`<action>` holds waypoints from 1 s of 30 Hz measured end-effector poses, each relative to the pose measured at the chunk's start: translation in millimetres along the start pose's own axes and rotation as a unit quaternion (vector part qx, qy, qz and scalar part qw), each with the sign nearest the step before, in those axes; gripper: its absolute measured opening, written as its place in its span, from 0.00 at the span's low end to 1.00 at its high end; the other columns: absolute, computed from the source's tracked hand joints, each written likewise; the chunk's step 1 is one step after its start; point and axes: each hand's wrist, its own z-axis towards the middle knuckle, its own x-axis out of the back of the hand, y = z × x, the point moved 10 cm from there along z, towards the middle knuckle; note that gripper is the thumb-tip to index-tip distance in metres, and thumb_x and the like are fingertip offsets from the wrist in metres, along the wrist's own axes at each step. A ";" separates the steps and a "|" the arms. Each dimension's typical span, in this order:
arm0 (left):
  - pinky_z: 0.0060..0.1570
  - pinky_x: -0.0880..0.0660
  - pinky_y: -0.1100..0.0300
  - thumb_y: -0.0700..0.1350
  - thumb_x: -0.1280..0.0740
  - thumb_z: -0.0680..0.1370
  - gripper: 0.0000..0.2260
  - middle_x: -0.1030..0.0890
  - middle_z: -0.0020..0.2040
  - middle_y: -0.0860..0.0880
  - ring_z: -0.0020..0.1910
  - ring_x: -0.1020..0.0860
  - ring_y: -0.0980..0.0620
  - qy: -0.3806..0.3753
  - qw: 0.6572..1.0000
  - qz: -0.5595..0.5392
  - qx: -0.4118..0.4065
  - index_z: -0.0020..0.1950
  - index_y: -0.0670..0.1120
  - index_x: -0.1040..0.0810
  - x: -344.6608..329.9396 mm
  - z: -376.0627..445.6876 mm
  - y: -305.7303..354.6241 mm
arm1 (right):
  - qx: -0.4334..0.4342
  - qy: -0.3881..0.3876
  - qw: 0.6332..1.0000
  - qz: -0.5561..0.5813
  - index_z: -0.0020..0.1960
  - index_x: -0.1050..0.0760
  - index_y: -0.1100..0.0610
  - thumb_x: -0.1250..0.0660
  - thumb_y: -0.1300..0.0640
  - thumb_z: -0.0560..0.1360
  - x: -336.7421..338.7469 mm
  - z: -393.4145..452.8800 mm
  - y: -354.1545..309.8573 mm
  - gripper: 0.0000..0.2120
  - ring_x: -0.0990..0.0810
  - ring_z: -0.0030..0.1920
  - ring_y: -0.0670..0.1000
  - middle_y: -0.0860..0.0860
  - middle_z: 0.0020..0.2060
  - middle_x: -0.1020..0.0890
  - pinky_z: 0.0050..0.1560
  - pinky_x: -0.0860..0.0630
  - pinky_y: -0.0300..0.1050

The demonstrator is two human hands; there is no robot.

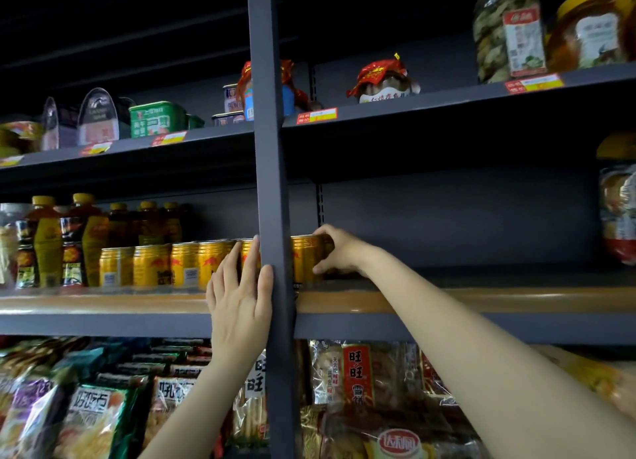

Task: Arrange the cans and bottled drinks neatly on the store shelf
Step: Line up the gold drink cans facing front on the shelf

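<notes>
The right hand [339,252] grasps a can [306,259] just right of the post [272,183], near the shelf [103,303] front edge. The left hand [239,286], fingers straight, presses the can row [165,265]. Pushing hard could topple neighbours or knock the can against the post.

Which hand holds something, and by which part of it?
The right hand has its grip round the side of a gold can. The left hand holds nothing, fingers straight against the cans.

The single head view looks slightly upward, close against the shelf upright [272,183], both forearms reaching in from below.
</notes>
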 end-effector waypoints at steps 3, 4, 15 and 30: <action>0.74 0.55 0.51 0.70 0.68 0.73 0.30 0.42 0.76 0.50 0.76 0.48 0.52 -0.030 1.000 0.002 -0.002 0.72 0.61 0.53 -4.9 -1.6 -7.4 | -0.021 -0.022 0.999 0.024 0.72 0.41 0.51 0.29 0.65 0.72 -6.0 -4.0 1.4 0.34 0.31 0.65 0.57 0.56 0.68 0.32 0.64 0.28 0.56; 0.74 0.56 0.52 0.71 0.70 0.72 0.32 0.41 0.76 0.50 0.76 0.48 0.52 -0.036 0.999 0.003 -0.009 0.72 0.60 0.54 -5.8 -2.4 -8.5 | -0.026 -0.028 0.999 0.016 0.73 0.43 0.50 0.28 0.65 0.72 -8.4 -4.7 0.6 0.36 0.32 0.67 0.58 0.56 0.69 0.34 0.65 0.29 0.56; 0.72 0.63 0.56 0.61 0.63 0.76 0.27 0.45 0.77 0.52 0.75 0.54 0.56 -0.063 0.996 0.032 -0.053 0.74 0.57 0.54 23.4 7.2 -67.0 | 0.002 0.233 0.972 0.009 0.73 0.38 0.49 0.30 0.66 0.73 46.4 -65.4 -46.2 0.33 0.30 0.66 0.55 0.55 0.69 0.32 0.63 0.29 0.50; 0.66 0.42 0.38 0.54 0.53 0.80 0.24 0.24 0.64 0.38 0.64 0.28 0.33 -0.111 0.968 0.140 -0.176 0.66 0.47 0.25 67.3 40.9 -170.2 | 0.033 0.351 0.803 -0.480 0.61 0.24 0.57 0.25 0.60 0.67 -44.5 -81.0 -183.5 0.23 0.36 0.70 0.64 0.61 0.65 0.29 0.70 0.45 0.64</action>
